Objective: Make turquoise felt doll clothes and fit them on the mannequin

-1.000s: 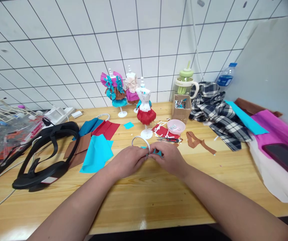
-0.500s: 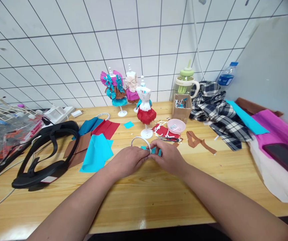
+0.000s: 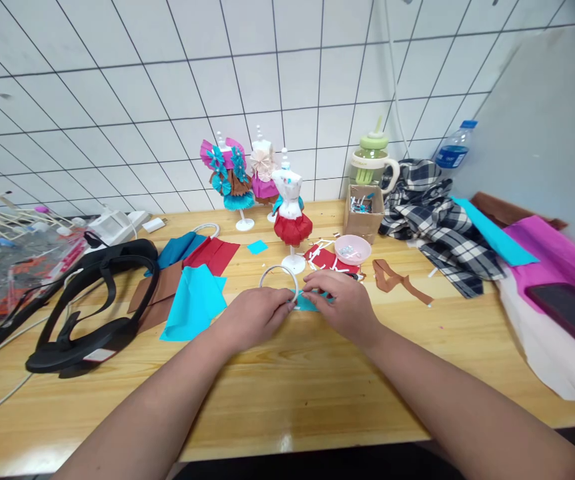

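My left hand (image 3: 262,315) is closed on a thin white ring (image 3: 278,269), which looks like a narrow roll of tape, held upright above the table. Just right of it, my right hand (image 3: 341,300) has its thumb and fingers brought together over a small blue crepe paper piece (image 3: 306,305). What lies between those fingertips is too small to make out. A little white shows at the blue piece's left end. Behind the hands stands a white mini dress form (image 3: 288,193) with a red puffed skirt (image 3: 293,229).
Two dressed forms (image 3: 232,177) stand by the wall. Blue crepe paper (image 3: 192,307), red and brown sheets, and a black headset (image 3: 92,307) lie left. A pink bowl (image 3: 352,250), cardboard box (image 3: 362,223), brown strip (image 3: 401,283) and plaid cloth (image 3: 432,220) are right.
My right hand has drawn back from the white ring to the right, opening a gap between the hands. More of the blue paper shows; my left hand still holds the ring.
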Demonstrator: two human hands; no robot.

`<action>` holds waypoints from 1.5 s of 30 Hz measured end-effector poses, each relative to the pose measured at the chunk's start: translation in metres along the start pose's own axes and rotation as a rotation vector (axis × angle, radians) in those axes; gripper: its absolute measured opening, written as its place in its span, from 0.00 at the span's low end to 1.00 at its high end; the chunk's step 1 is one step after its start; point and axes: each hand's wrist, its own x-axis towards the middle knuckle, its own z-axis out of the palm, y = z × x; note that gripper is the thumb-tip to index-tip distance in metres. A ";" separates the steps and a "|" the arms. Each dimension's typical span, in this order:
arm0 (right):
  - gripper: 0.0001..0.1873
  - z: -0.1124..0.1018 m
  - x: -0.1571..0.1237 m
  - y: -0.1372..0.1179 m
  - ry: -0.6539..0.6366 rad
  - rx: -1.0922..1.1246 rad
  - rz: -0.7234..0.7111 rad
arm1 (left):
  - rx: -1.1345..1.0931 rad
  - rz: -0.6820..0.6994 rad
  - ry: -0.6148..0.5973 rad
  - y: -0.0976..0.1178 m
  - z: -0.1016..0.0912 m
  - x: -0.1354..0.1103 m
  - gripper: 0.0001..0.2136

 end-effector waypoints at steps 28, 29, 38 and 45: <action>0.06 -0.008 0.005 -0.005 0.021 0.034 0.212 | -0.237 -0.515 0.487 -0.053 -0.009 0.001 0.16; 0.06 -0.010 0.006 0.000 0.006 0.032 0.269 | -0.181 -0.566 0.499 -0.063 -0.010 -0.001 0.16; 0.11 -0.016 0.009 0.021 -0.387 0.105 0.596 | 0.256 -0.556 0.191 -0.063 0.010 0.005 0.19; 0.11 -0.008 0.007 0.026 -0.430 0.105 0.631 | -0.052 0.207 0.077 -0.032 0.027 0.016 0.15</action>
